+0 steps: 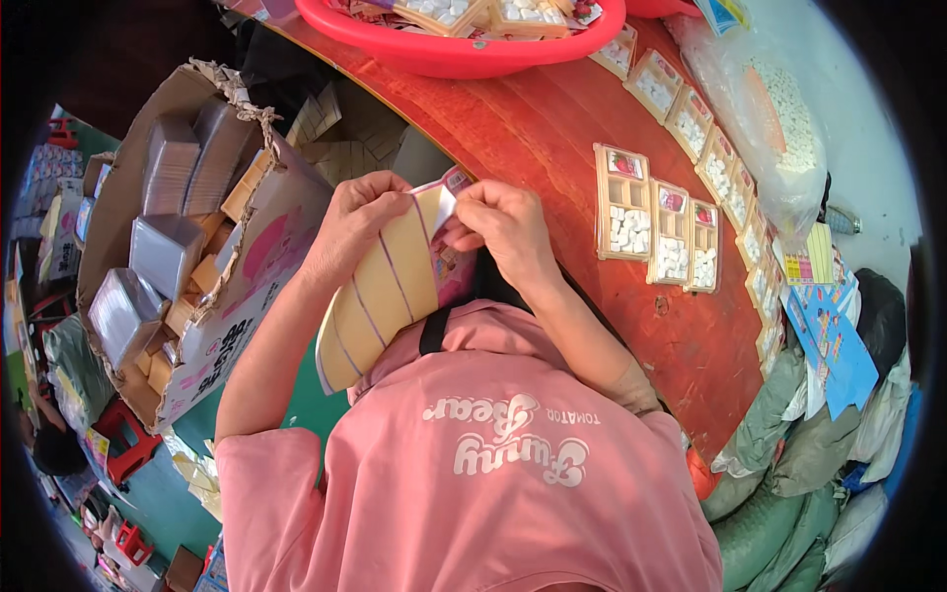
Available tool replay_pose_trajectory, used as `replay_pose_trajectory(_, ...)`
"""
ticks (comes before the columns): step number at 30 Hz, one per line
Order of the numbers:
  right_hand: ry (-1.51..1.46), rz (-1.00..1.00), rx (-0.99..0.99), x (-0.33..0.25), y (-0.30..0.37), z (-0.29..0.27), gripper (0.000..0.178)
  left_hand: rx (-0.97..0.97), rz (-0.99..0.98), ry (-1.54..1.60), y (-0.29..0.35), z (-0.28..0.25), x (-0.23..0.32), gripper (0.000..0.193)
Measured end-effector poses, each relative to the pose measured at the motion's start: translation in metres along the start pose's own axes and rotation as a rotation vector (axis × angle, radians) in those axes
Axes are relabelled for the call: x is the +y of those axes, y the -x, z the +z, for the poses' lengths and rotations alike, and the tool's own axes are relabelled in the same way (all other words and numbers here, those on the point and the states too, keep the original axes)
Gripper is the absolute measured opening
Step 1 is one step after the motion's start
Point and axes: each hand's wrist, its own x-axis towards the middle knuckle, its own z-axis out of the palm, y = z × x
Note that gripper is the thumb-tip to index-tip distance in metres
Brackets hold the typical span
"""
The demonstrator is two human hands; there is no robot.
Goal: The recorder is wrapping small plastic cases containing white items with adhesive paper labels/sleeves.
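Yellow striped sheet (380,286) lay toward ten o'clock, pinched in the fingers of the left hand (361,219); near twelve, the right hand (501,229) pinched a white flap (445,209); peeling seemed the step, the next move calling for a gentle pull

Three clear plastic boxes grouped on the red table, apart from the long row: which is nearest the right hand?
The leftmost clear plastic box, with its top highest in the picture; the middle box and rightmost box lie farther from the right hand.

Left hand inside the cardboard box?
No, the left hand is outside the cardboard box, gripping the striped yellow sheet.
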Motion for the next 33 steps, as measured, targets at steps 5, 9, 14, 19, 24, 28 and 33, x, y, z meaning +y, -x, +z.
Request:
replay_pose_trajectory(5, 0.373, -0.362, -0.073, 0.017, 0.019, -0.025, 0.010, 0.089, -0.016, -0.329, -0.005, 0.001, 0.001, 0.022)
replay_pose_trajectory(9, 0.639, -0.847, 0.029, 0.008, 0.002, -0.024, 0.025, 0.034, -0.031, -0.234, -0.010, 0.002, -0.002, 0.026)
replay_pose_trajectory(14, 0.932, -1.045, 0.021, 0.010, -0.010, -0.024, 0.030, -0.014, -0.013, -0.341, -0.017, 0.001, -0.001, 0.029)
replay_pose_trajectory(19, 0.823, -0.913, -0.242, 0.019, 0.045, -0.065, 0.017, 0.084, 0.131, -0.689, -0.029, -0.013, -0.022, 0.032)
replay_pose_trajectory(24, 0.270, -0.810, 0.039, -0.007, 0.147, -0.118, 0.013, 0.135, 0.173, -0.808, -0.036, -0.015, -0.029, 0.032)
replay_pose_trajectory(28, 0.145, -0.750, 0.291, -0.022, 0.180, -0.150, 0.025, 0.160, 0.239, -1.274, -0.031, 0.006, 0.002, 0.035)
replay_pose_trajectory(33, 0.002, -0.746, 0.165, -0.017, 0.180, -0.165, 0.027, 0.159, 0.921, -1.355, -0.020, 0.077, 0.035, 0.042)
